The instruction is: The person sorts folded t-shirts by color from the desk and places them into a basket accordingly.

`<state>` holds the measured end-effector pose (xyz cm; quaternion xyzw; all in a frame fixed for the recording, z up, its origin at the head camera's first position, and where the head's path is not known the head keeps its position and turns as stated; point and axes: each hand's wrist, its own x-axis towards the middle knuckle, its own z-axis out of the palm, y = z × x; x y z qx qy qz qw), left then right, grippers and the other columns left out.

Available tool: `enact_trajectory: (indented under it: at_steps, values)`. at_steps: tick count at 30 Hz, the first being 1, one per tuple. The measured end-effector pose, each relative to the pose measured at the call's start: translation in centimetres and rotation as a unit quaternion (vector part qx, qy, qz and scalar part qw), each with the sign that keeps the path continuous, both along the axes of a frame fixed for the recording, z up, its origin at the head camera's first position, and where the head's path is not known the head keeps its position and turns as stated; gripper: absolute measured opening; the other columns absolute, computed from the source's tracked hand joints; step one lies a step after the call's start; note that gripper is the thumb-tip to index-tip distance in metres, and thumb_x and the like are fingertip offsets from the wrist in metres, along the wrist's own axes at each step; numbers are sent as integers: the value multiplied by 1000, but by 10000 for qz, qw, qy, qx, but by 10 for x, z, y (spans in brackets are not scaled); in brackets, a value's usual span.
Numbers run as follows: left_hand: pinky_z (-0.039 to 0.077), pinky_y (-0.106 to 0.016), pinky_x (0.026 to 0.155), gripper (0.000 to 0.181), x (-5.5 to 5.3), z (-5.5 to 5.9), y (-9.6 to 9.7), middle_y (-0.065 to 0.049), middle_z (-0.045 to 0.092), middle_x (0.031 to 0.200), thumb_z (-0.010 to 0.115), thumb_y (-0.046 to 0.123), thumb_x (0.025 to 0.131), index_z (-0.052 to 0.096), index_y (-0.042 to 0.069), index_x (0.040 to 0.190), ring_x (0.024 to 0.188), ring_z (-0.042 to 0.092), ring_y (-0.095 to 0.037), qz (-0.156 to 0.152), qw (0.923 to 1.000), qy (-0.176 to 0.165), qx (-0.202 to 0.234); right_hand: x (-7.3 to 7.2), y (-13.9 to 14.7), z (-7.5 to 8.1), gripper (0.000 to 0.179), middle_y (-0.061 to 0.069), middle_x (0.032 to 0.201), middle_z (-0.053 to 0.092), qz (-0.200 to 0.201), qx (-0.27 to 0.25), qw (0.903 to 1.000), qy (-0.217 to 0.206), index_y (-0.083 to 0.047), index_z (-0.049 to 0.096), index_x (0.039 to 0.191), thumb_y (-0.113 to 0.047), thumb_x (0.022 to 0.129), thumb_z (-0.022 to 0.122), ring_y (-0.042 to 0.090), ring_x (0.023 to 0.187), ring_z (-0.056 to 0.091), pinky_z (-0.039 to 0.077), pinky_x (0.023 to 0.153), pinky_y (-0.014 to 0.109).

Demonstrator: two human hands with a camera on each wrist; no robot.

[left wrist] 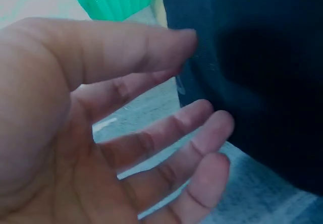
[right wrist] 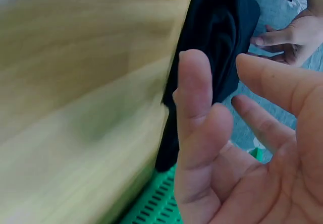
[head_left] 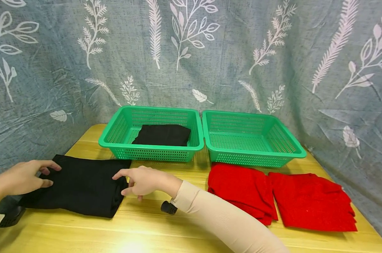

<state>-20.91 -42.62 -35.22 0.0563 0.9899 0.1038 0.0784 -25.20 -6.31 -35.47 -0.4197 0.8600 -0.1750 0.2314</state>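
A folded black cloth lies flat on the left side of the table. My left hand is at its left edge, thumb and fingers apart and loosely bent. In the left wrist view, the left fingertips overlap the dark cloth, with nothing between them and the thumb. At the cloth's right edge is my right hand, index finger reaching toward the fabric. The right wrist view shows the right hand with spread fingers and nothing gripped; the black cloth is beyond them.
Two green baskets stand side by side at the back. The left basket contains a folded black cloth; the right basket shows its bare bottom. Two folded red cloths lie at the right. A patterned curtain hangs behind the table.
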Motion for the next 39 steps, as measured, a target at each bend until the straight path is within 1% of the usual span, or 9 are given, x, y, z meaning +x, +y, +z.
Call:
enact_trajectory:
  at_steps: [4,8,12,15,19,24,31,36,39]
  values:
    - [53,-52,72,51,2,-8,-4,-34,65,114,81,13,89,65,-6,134,96,64,-46,-9,9997,-84,212,3,-6,-3,52,-3,87,78,59,104,9999,-10,-31,50,157,-29,108,67,12,63,75,48,96,14]
    - [51,-46,68,47,3,-12,-4,-31,66,111,81,11,88,68,-5,130,89,65,-39,-8,9994,155,299,4,-9,-7,51,-4,85,75,19,187,9998,-15,-31,52,156,-30,108,68,11,63,74,48,96,14]
    - [51,-48,68,44,4,-16,-2,-31,66,110,81,10,88,70,-3,128,87,65,-38,61,9989,304,360,6,-10,-10,49,-5,81,73,-29,255,9996,81,-32,53,156,-30,108,67,9,62,72,48,90,14]
    - [52,-50,69,45,5,-18,0,-32,65,111,82,14,89,69,-3,129,88,65,-38,97,9989,258,382,7,-11,-11,49,-6,80,72,-74,305,9994,152,-32,54,155,-30,108,68,8,61,71,48,86,14]
    - [52,-48,68,46,7,-18,6,-33,65,112,83,19,92,69,-2,130,85,64,-35,100,9990,228,384,8,-9,-13,49,-5,80,70,-100,322,9993,159,-31,55,155,-30,108,68,9,60,71,49,87,14]
    - [51,-45,67,44,10,-18,15,-29,66,110,82,23,94,70,-1,129,81,63,-27,-38,9988,301,397,10,-1,-13,48,-6,78,69,-160,312,9993,89,-30,56,153,-28,107,69,10,60,71,50,85,15]
    - [51,-43,68,39,8,-17,32,-22,68,107,82,28,96,73,4,126,87,65,-30,-246,9980,392,432,11,17,-11,45,-3,63,67,-248,302,9992,32,-26,59,149,-22,106,71,13,62,69,49,81,17]
    - [48,-39,70,36,9,-18,44,-15,69,106,82,29,96,75,9,124,86,63,-23,-435,9962,504,554,13,31,-6,44,-3,63,68,-332,512,9981,44,-26,59,148,-21,106,71,14,64,70,48,80,19]
    - [46,-35,69,35,10,-20,54,-13,69,106,82,29,96,75,10,124,80,60,-16,-553,9945,525,713,15,41,-5,44,-3,67,69,-396,556,9977,-10,-26,59,148,-21,106,71,14,64,71,49,79,20]
